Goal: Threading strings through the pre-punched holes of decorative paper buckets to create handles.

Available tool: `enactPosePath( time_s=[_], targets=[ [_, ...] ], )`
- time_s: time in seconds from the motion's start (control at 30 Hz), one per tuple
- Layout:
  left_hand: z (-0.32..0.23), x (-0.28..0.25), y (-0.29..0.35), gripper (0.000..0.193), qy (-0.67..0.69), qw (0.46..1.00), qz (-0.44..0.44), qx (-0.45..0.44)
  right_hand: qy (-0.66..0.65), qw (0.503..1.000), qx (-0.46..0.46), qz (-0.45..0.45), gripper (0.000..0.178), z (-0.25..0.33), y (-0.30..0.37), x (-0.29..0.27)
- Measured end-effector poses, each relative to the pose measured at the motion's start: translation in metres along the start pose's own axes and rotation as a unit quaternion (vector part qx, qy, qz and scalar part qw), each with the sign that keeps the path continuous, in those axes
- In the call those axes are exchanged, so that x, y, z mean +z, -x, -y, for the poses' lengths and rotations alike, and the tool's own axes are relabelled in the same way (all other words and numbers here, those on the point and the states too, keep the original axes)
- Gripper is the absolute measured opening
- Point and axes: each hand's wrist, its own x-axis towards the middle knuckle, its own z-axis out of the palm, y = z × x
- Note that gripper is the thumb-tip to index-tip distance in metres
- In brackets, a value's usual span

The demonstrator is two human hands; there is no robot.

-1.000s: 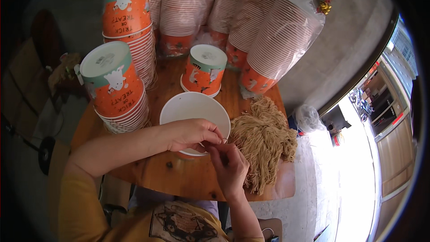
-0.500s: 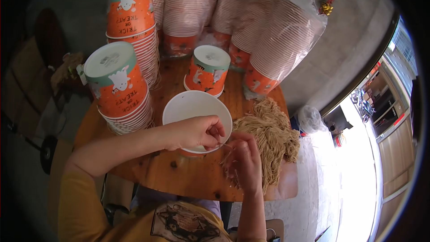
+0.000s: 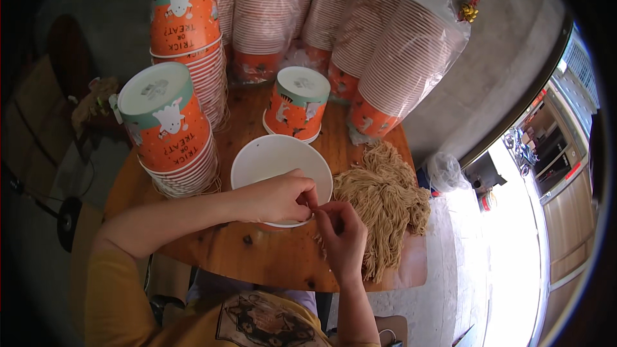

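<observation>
In front of me a white-lined paper bucket (image 3: pixel 263 157) stands with its mouth up. My left hand (image 3: pixel 287 199) reaches across its opening, fingers curled closed at the near right rim. Just outside that rim my right hand (image 3: pixel 342 234) pinches, thumb against forefinger, its tips meeting those of the left. Whatever lies between the fingertips is too small and covered to make out. Right of the bucket is a heap of tan cords (image 3: pixel 385 209), close beside my right hand.
Nested stacks of orange buckets, upside down, stand at the left (image 3: pixel 170 132) and behind (image 3: pixel 186 22). One more inverted bucket (image 3: pixel 297 112) sits beyond the open one. Plastic-wrapped bucket stacks (image 3: pixel 402 58) line the back of the wooden table (image 3: pixel 225 254).
My right hand has turned and its fingers have drawn together into a pinch at the rim. My left hand has shifted slightly down, its fingers curled further in.
</observation>
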Motion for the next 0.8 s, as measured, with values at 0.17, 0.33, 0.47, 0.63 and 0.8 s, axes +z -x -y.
enactPosePath(
  time_s=[0.17, 0.33, 0.47, 0.63, 0.8],
  targets=[
    [0.001, 0.009, 0.005, 0.010, -0.113, 0.985, -0.096, 0.093, 0.081, 0.989, -0.113, -0.043, 0.011, -0.001, 0.006, 0.004],
    [-0.003, 0.016, 0.008, 0.008, -0.047, 0.990, -0.121, 0.062, 0.120, 0.979, -0.152, -0.071, 0.012, -0.006, 0.011, 0.007],
    [-0.003, 0.015, 0.007, 0.008, 0.026, 0.992, -0.117, 0.045, 0.137, 0.970, -0.183, -0.077, 0.013, -0.008, 0.013, 0.008],
    [-0.003, 0.017, 0.006, 0.009, 0.032, 0.991, -0.121, 0.041, 0.095, 0.978, -0.164, -0.084, 0.013, -0.007, 0.015, 0.011],
    [0.002, 0.017, 0.002, 0.017, 0.066, 0.990, -0.099, 0.070, 0.061, 0.986, -0.123, -0.090, 0.011, -0.014, 0.016, 0.013]
  ],
)
